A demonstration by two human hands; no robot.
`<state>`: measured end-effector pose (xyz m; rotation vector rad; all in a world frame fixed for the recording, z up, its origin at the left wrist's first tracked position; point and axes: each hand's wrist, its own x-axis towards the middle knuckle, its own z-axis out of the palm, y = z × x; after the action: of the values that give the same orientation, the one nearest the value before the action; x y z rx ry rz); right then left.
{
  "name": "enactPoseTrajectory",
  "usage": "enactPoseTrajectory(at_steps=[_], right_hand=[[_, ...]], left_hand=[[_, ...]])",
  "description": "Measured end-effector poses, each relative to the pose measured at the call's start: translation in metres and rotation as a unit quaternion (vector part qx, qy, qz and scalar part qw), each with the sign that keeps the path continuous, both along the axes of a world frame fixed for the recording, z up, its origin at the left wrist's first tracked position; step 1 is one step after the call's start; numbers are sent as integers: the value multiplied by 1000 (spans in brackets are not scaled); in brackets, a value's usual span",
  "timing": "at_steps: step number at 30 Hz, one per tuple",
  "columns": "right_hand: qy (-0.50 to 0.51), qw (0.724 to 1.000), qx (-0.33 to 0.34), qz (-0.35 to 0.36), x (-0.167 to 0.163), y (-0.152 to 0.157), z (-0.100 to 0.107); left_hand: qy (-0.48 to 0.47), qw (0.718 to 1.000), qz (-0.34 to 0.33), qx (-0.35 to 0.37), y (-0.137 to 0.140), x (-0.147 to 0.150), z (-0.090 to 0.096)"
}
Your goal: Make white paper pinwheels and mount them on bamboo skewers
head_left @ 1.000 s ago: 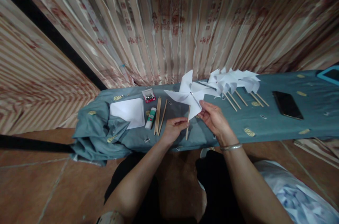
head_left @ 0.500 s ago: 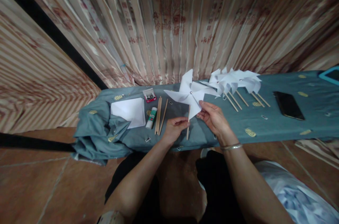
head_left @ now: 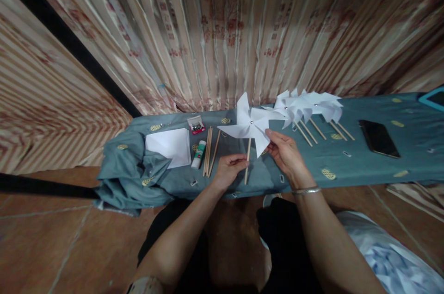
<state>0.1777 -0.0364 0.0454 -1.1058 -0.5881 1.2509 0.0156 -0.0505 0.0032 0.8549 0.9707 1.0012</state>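
A white paper pinwheel (head_left: 252, 123) with a shiny pin at its centre stands above the cloth on a thin wooden stick. My left hand (head_left: 229, 168) pinches that stick between thumb and fingers, below the paper blades. At the right-hand blade, my right hand (head_left: 282, 151) has thumb and fingers closed on its edge; part of the fingertips is hidden. Just right of it lie several finished pinwheels (head_left: 305, 105), overlapping, with their sticks pointing toward me. Loose wooden sticks (head_left: 209, 153) lie left of my left hand, beside a glue stick (head_left: 198, 154).
A small open box of pins (head_left: 196, 125) and a stack of white paper (head_left: 169, 146) are on the left of the blue-green cloth (head_left: 305, 171). A black phone (head_left: 379, 138) lies right. A striped curtain (head_left: 222, 30) hangs behind. A plastic bag (head_left: 388, 247) stands on the floor.
The pinwheel's blades have turned slightly and shifted a little to the right. My right hand has moved slightly right too, while my left hand stays on the stick.
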Motion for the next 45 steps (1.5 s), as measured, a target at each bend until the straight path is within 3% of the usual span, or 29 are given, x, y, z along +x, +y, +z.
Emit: enactPoseTrajectory(at_steps=[8,26,31,35,45], right_hand=[[4,998,-30,51,-6,-3,1],[3,999,-5,47,7,-6,5],[-24,999,0,-30,37,-5,4],[-51,992,47,-109,54,-3,9],[-162,986,48,-9,57,-4,22]], left_hand=[[7,1000,15,-8,1,1,-5],[-8,1000,4,-26,0,-3,5],[-4,1000,-10,-29,-1,-7,7],[23,998,-57,-31,-4,-9,6],[69,988,-138,12,-8,-15,3]])
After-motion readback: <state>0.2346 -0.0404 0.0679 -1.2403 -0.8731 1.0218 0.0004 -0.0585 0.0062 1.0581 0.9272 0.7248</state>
